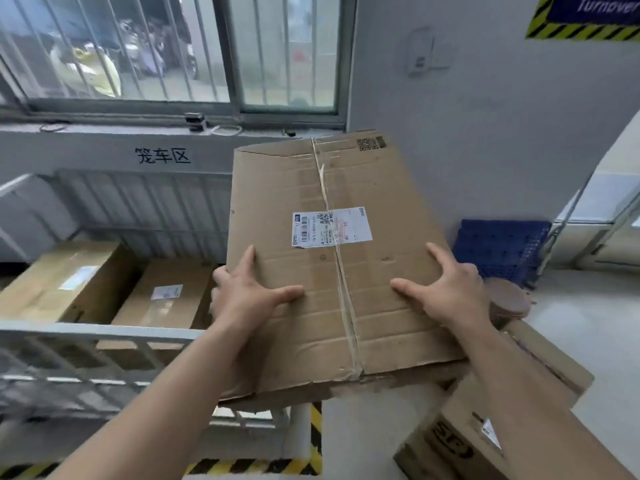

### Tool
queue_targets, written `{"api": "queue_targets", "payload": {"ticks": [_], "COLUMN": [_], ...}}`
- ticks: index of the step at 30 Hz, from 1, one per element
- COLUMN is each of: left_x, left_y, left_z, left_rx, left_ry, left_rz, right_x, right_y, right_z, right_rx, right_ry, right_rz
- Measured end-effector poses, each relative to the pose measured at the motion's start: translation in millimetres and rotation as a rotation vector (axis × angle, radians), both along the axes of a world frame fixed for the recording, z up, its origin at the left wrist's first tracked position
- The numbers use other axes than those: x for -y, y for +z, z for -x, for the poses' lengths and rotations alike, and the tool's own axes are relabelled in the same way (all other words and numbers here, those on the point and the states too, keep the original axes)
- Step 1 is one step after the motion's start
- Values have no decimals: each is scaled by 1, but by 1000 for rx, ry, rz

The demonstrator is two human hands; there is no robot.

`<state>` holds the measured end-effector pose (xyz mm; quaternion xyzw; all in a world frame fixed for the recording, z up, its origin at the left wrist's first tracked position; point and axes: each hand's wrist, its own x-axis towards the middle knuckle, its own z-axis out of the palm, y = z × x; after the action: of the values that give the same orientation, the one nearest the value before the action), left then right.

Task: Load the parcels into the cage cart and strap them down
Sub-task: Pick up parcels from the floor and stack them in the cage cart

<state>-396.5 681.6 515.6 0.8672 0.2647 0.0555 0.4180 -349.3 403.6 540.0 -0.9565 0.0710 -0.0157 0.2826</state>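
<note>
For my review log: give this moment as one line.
stage: loading | large parcel: held | left hand: grips left edge | right hand: grips right edge | cage cart: two parcels inside

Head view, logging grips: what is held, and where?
The cardboard parcel, by its two side edges: left hand on the left, right hand on the right.
</note>
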Motion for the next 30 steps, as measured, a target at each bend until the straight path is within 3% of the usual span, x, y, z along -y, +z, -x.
{"api": "queue_targets", "payload": {"ticks": [8,18,30], "left_x": [-114,-220,-350], "left_y": [-7,-19,-53], "left_z": [22,-7,-50], "left_rx": [-83,-162,-195], "left_ry": [183,389,455], "left_rz": [-47,-12,76], "right_x": [-125,-259,-399], "right_y": [-14,-31,-52], "right_z": [-26,-114,-175], "right_rx": [-73,-106,-193], "right_ry": [189,421,492], "right_rz": [-21,-4,38]}}
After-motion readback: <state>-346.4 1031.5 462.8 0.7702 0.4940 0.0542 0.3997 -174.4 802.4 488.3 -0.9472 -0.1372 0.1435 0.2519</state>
